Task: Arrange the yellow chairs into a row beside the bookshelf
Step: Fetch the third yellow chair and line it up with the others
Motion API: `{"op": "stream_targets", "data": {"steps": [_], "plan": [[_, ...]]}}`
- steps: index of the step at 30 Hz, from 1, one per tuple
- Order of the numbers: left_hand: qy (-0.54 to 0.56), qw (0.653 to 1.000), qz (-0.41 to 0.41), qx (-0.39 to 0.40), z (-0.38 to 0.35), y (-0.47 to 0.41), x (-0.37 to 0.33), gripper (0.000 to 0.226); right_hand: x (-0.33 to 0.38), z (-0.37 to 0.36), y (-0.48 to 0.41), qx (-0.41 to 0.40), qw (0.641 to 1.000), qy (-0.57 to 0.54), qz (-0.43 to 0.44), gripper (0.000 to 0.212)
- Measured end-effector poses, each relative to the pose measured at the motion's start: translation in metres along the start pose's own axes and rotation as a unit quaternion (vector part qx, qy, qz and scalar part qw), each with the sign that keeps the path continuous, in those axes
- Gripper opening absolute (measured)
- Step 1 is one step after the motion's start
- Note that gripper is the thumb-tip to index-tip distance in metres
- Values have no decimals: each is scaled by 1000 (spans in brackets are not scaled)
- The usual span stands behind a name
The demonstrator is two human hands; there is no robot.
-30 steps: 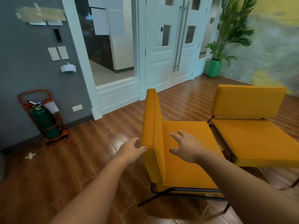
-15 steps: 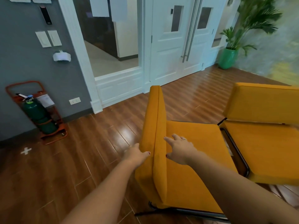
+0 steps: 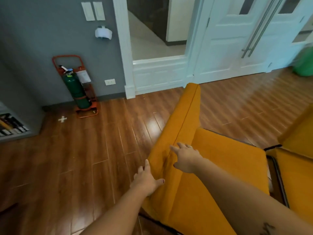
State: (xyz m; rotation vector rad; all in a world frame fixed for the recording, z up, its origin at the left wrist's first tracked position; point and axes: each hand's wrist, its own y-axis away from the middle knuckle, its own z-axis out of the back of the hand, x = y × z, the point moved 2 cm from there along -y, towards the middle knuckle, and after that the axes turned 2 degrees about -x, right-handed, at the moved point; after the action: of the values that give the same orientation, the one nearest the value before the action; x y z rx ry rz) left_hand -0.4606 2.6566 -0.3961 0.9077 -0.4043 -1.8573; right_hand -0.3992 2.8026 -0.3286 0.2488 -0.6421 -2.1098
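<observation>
A yellow chair (image 3: 220,160) stands in front of me, its backrest (image 3: 184,119) running away from me at centre. My left hand (image 3: 146,178) lies against the outer face of the backrest, fingers straight and thumb on the top edge. My right hand (image 3: 185,156) rests on the top of the backrest with its fingers spread toward the seam. A second yellow chair (image 3: 298,167) stands close against the first on the right, partly cut off. The grey bookshelf (image 3: 11,128) with books shows at the left edge.
A green fire extinguisher (image 3: 76,89) in an orange stand leans on the grey wall. A white tape cross (image 3: 62,119) marks the wooden floor near the bookshelf. White doors (image 3: 237,39) and a green pot (image 3: 304,65) lie beyond.
Both hands have come down onto the near chair's backrest, the left on its outer face, the right on its top. My view has turned left and down, bringing the bookshelf in.
</observation>
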Motion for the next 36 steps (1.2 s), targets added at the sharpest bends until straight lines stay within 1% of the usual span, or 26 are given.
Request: {"op": "stream_targets", "data": {"steps": [4,8,11,14,16,20,25,29,36], "plan": [[-45,998,44,-29,-9,7,-4,117,-7,4,-28,32,997,57,48,76],[-49,993,85,-60,-15,10,-6,127,1,-8,-47,49,979,139,139,83],[-46,988,114,-89,-18,8,-7,127,6,-22,-59,42,964,187,186,92],[-35,986,123,-108,-23,3,-7,126,8,-30,-69,19,954,211,211,106],[-29,985,121,-120,-25,1,-5,125,10,-29,-75,16,951,218,219,113],[-39,984,109,-139,-27,-3,-1,120,13,-28,-81,13,947,227,228,118],[-51,982,89,-156,-25,-6,1,113,15,-28,-90,7,947,223,232,120],[-67,980,77,-171,-24,-7,2,109,16,-31,-97,-13,945,224,239,119],[-73,981,55,-170,-22,-14,3,107,17,-30,-100,-18,945,225,235,119]]}}
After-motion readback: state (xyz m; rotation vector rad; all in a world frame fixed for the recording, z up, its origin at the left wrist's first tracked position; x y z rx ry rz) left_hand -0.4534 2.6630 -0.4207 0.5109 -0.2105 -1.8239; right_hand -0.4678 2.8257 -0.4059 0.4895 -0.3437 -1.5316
